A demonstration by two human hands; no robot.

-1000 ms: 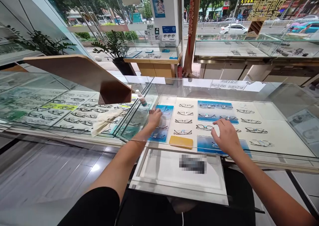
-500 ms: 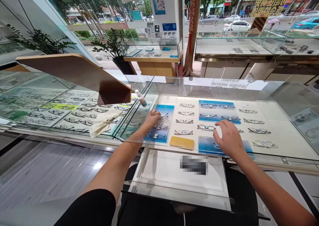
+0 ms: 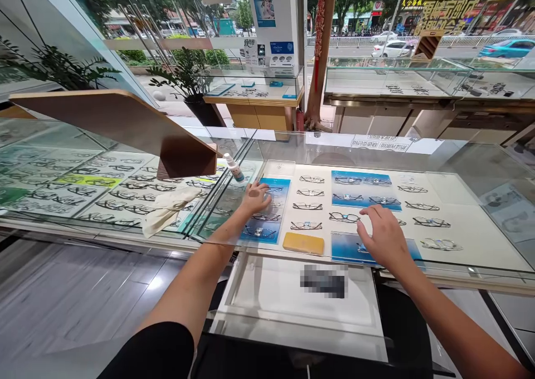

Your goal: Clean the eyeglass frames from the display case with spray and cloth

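My left hand [image 3: 256,198] is over the left blue card [image 3: 284,200] in the glass display case, fingers apart and nothing seen in them. Rows of eyeglasses lie beside it on the white base, among them a dark pair [image 3: 307,207]. My right hand [image 3: 384,234] hovers with thumb and fingers spread, close to a round-rimmed pair [image 3: 344,217] and above the lower blue card [image 3: 343,246]. Whatever lies under the right palm is hidden. A yellow case [image 3: 303,243] rests near the front edge, between the hands.
An open white drawer [image 3: 267,290] holds a blurred dark item. To the left are a spray bottle [image 3: 234,167], a cream cloth [image 3: 169,210] and a brown slanted board [image 3: 112,117]. Glass panes [image 3: 196,214] edge the case. More display cases stand behind.
The view has shifted slightly. The fingers of my left hand have spread a little over the blue card. My right hand stays near the same glasses.
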